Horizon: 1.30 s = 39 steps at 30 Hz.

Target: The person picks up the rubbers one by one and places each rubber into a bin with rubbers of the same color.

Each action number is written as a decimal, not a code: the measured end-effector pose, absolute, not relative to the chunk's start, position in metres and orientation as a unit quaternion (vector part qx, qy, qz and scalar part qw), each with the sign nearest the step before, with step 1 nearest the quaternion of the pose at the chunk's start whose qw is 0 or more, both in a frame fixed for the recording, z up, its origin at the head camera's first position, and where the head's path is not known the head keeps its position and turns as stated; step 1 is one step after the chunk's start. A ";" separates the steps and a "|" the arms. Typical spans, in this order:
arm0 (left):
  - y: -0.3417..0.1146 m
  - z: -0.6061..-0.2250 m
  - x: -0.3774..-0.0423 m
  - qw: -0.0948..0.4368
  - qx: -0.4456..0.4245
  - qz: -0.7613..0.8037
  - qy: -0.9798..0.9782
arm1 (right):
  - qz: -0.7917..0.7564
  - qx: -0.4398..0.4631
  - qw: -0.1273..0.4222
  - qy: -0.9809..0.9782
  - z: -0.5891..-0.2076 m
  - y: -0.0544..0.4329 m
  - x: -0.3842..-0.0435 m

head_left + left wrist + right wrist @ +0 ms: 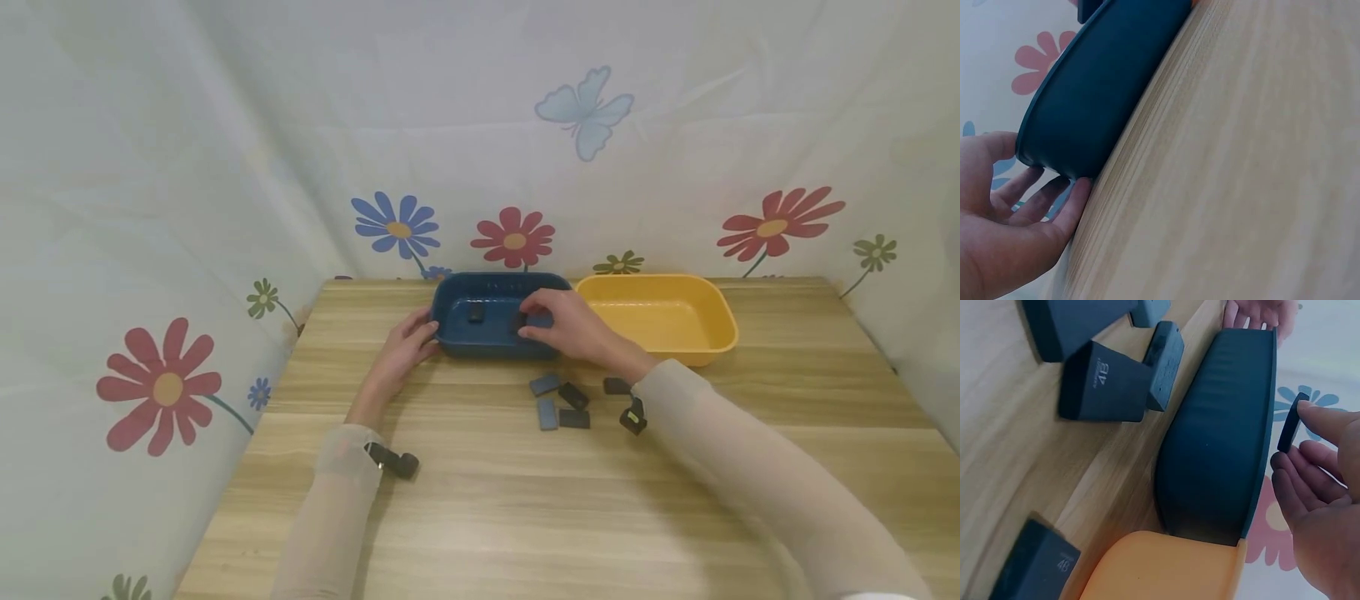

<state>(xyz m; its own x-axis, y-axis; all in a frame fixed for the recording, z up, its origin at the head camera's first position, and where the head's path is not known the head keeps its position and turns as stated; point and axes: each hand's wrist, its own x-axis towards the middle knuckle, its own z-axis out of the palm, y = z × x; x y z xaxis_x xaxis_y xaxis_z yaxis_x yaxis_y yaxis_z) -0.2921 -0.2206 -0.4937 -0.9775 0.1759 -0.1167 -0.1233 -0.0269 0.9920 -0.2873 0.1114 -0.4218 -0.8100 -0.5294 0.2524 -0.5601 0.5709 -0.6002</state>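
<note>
My right hand (566,325) pinches a small black eraser (1293,422) between thumb and fingers, over the right half of a blue plastic tray (498,350). Another dark eraser (476,312) lies inside, on the tray's floor at the left. At the left end, my left hand (1019,206) holds the tray, its fingertips against the rim and the outer end wall. On the table in front of the tray lie several loose erasers, black (574,419) and blue-grey (547,414); "4B" is printed on a black one (1107,384).
A yellow tray (656,357) stands right beside the blue one. One more black eraser (617,386) lies near the right sleeve. The wooden table (480,508) meets a flower-printed cloth (450,150) behind the trays and at both sides.
</note>
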 end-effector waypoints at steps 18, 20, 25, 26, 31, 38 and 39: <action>-0.222 -0.499 -0.292 0.104 0.025 0.716 0.690 | 0.279 0.287 0.046 -0.915 -0.440 0.086 -0.332; -0.222 -0.498 -0.292 0.103 0.024 0.718 0.688 | 0.277 0.285 0.044 -0.917 -0.442 0.083 -0.336; -0.221 -0.496 -0.292 0.101 0.021 0.721 0.685 | 0.287 0.277 0.033 -0.916 -0.447 0.076 -0.343; -0.221 -0.496 -0.292 0.101 0.022 0.722 0.684 | 0.289 0.274 0.029 -0.917 -0.447 0.074 -0.344; -0.221 -0.496 -0.291 0.098 0.022 0.725 0.681 | 0.294 0.258 0.025 -0.920 -0.449 0.067 -0.348; -0.222 -0.499 -0.294 0.099 0.024 0.724 0.683 | 0.289 0.243 0.016 -0.926 -0.452 0.060 -0.353; -0.222 -0.499 -0.294 0.100 0.025 0.724 0.682 | 0.288 0.243 0.014 -0.926 -0.453 0.060 -0.354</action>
<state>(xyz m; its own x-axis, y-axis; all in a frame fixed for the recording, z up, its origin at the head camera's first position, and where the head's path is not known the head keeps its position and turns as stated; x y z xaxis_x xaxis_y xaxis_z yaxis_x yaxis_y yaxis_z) -0.2938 -0.2220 -0.4993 -0.9789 0.1779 -0.1005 -0.1110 -0.0500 0.9926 -0.3538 0.0599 -0.4527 -0.8817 -0.4415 0.1662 -0.4578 0.7160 -0.5270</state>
